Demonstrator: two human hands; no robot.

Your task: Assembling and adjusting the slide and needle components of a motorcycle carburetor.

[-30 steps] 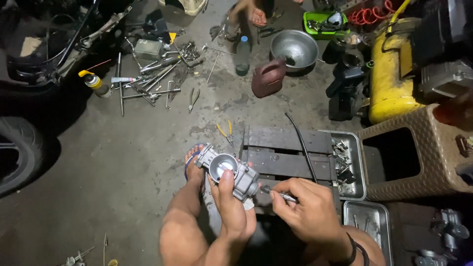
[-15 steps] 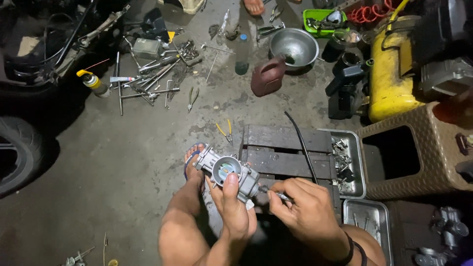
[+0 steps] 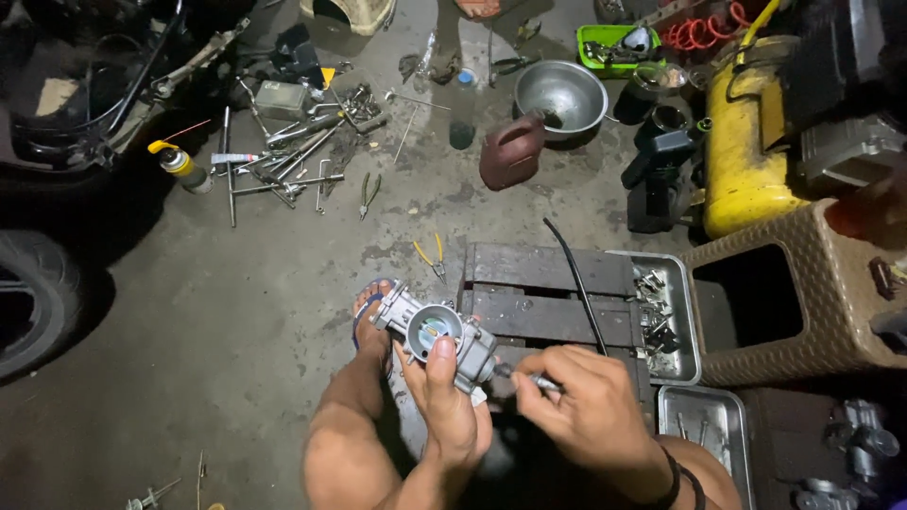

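My left hand [image 3: 448, 406] grips a grey metal carburetor [image 3: 430, 331], its round bore facing up at me, held above my knee and sandalled foot [image 3: 370, 316]. My right hand [image 3: 586, 411] pinches a small silver tool [image 3: 531, 380] whose tip meets the carburetor's right side. Both hands are low in the centre of the head view, just in front of a dark wooden pallet [image 3: 543, 293].
Metal trays [image 3: 682, 312] of small parts lie right of the pallet. Yellow-handled pliers [image 3: 430, 255], scattered wrenches [image 3: 283, 156], a steel bowl [image 3: 562, 93], a dark red jug [image 3: 510, 153], a yellow tank [image 3: 746, 151], a woven stool [image 3: 784, 293] and a tyre [image 3: 33, 293] surround me.
The view has shifted slightly; my hands stay on the carburetor and tool. A person's foot at the top has moved away from the bottle.
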